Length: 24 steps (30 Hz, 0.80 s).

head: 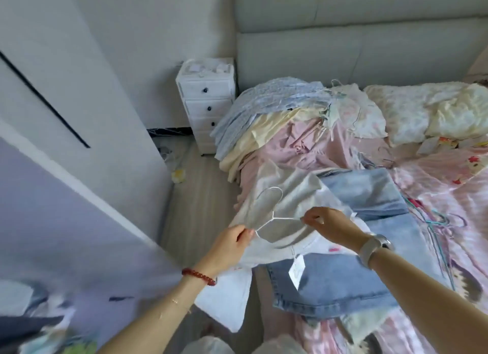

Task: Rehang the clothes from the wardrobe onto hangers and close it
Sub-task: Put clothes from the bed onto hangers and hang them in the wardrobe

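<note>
A white T-shirt (295,192) with a paper tag (297,269) lies at the bed's near edge, on top of blue jeans (343,279). A thin white wire hanger (274,216) sits at the shirt's neck opening, hook pointing away. My left hand (232,245) pinches the shirt's left shoulder beside the hanger's left end. My right hand (330,224) pinches the hanger's right end and the shirt's collar there. A pile of pink, cream and blue-patterned clothes (285,132) lies further back on the bed.
A white wardrobe door (79,121) stands open at the left. A small white drawer unit (208,102) stands by the grey headboard (356,52). Loose coloured hangers (435,219) lie on the pink bedding at right. A strip of wooden floor (195,195) runs between wardrobe and bed.
</note>
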Tool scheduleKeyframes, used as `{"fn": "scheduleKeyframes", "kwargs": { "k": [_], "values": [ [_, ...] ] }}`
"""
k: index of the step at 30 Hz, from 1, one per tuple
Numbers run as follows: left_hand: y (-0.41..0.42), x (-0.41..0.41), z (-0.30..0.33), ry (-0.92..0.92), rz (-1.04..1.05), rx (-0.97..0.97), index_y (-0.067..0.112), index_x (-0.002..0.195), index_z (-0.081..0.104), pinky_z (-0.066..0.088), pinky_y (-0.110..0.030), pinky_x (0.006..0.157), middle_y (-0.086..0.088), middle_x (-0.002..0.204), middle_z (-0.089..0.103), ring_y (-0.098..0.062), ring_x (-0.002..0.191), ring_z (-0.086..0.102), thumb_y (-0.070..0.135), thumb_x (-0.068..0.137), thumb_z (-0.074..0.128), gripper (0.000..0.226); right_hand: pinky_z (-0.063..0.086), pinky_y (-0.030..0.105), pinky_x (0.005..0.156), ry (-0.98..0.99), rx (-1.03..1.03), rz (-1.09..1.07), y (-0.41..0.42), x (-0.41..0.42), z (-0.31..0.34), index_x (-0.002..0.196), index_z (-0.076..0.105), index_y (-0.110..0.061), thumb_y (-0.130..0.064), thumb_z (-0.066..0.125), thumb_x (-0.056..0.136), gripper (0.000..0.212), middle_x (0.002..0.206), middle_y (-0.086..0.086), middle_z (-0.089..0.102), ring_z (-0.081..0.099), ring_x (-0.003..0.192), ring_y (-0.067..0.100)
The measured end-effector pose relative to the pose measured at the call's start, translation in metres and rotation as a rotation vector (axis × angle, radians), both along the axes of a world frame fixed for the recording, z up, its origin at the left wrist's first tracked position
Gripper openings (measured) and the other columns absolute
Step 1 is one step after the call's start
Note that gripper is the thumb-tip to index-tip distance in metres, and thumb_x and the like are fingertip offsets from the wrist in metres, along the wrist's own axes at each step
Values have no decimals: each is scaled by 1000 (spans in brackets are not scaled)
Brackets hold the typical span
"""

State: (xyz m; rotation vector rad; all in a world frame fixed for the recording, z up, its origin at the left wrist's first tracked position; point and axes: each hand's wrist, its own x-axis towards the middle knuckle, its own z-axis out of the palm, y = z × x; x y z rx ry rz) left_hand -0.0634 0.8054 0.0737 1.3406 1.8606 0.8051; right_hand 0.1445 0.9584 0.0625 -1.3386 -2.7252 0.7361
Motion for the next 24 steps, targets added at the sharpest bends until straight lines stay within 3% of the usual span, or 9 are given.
{"fn": "scheduleKeyframes", "kwargs": {
  "k": [7,12,15,19,24],
  "values": [
    [-120,-67,-1,22,128,-178,20,58,33,23,-20,49,7,55,29,-4,50,26,25,96,46,40,47,32,79,-134,-242,285,-85,-75,-38,99,65,-23,-49,36,93,40,98,1,68,62,89,20],
    [-224,-127,9,4,504,-142,23,57,28,19,-25,53,9,53,24,-7,52,22,29,93,52,44,42,26,88,-47,-202,562,-154,-148,-32,108,62,-31,-44,37,95,32,110,-7,65,59,100,16],
    [-293,-157,13,44,732,-114,19,52,33,24,-26,54,5,50,30,-8,50,28,26,91,56,46,44,26,85,62,-91,688,-198,-182,-29,114,61,-26,-42,39,95,33,112,-5,66,61,101,16],
    [-374,-186,23,154,1028,20,18,48,27,24,-31,55,5,44,27,-12,48,28,24,91,56,52,47,32,82,169,16,913,-257,-241,-18,110,61,-14,-31,40,96,30,106,3,64,61,98,24],
    [-464,-213,45,282,1364,158,21,42,28,28,-13,44,2,33,34,-9,42,39,23,90,57,56,46,28,74,309,23,1041,-335,-314,12,108,60,-15,-26,45,95,23,102,-2,65,62,91,22]
  ]
}}
